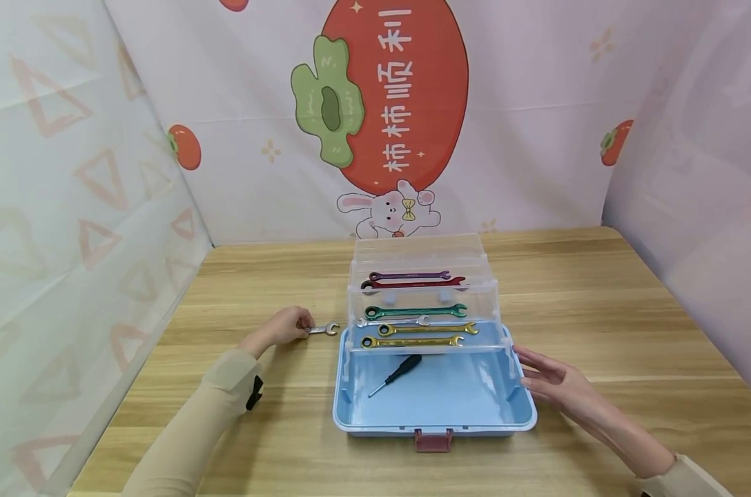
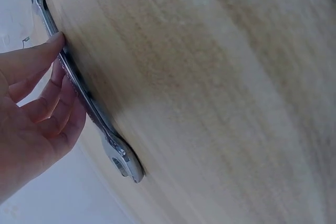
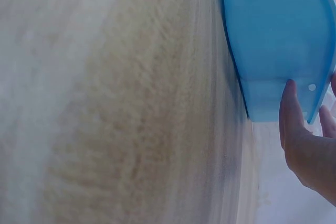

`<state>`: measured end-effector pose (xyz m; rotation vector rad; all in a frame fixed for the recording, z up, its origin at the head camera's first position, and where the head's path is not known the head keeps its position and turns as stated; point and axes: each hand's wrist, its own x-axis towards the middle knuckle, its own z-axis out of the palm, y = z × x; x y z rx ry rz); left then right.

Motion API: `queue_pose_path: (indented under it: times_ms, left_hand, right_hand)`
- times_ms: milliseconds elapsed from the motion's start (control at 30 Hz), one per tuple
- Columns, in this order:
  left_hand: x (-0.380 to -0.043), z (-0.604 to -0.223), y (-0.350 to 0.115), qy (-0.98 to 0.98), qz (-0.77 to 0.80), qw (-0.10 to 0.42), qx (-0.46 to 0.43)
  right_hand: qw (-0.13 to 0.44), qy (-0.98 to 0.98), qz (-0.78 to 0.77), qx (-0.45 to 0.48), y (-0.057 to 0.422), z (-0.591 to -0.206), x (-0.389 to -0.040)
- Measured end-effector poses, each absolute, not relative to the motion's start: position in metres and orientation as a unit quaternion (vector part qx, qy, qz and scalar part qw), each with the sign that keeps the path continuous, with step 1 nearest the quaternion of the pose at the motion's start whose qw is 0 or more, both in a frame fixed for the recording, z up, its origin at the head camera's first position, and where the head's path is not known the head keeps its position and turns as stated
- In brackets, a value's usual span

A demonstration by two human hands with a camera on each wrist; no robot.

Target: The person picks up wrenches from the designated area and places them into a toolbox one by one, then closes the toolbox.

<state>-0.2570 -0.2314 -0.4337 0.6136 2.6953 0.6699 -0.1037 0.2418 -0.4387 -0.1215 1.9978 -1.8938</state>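
Note:
In the head view my left hand (image 1: 284, 324) pinches a silver combination wrench (image 1: 330, 329) left of the toolbox. The left wrist view shows thumb and fingertips on its shaft (image 2: 87, 96), the wrench close over the wooden surface. My right hand (image 1: 558, 385) touches the right side of the blue toolbox (image 1: 462, 400), its fingers fairly straight against the wall (image 3: 278, 30). The toolbox stands open, with clear tiered trays (image 1: 484, 304) raised at its back. Purple (image 1: 413, 275), red (image 1: 413, 284), green (image 1: 415, 312), silver (image 1: 400, 322) and gold wrenches (image 1: 428, 330) lie across them.
A black-handled screwdriver (image 1: 405, 366) lies inside the toolbox's base. A reddish-brown latch (image 1: 433, 440) hangs at the front. The wooden table (image 1: 630, 317) extends to both sides, with printed cloth (image 1: 524, 152) behind it and light sheets at left and right.

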Motion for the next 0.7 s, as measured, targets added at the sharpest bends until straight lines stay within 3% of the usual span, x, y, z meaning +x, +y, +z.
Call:
queue_pose_path:
  times_ms: [700]
  left_hand:
    - [-0.2531,-0.4359,-0.2348,0.940,0.223,0.110,0.234]
  right_hand:
    - [0.196,0.711,-0.674,-0.038,0.2417,-0.4378,-0.1036]
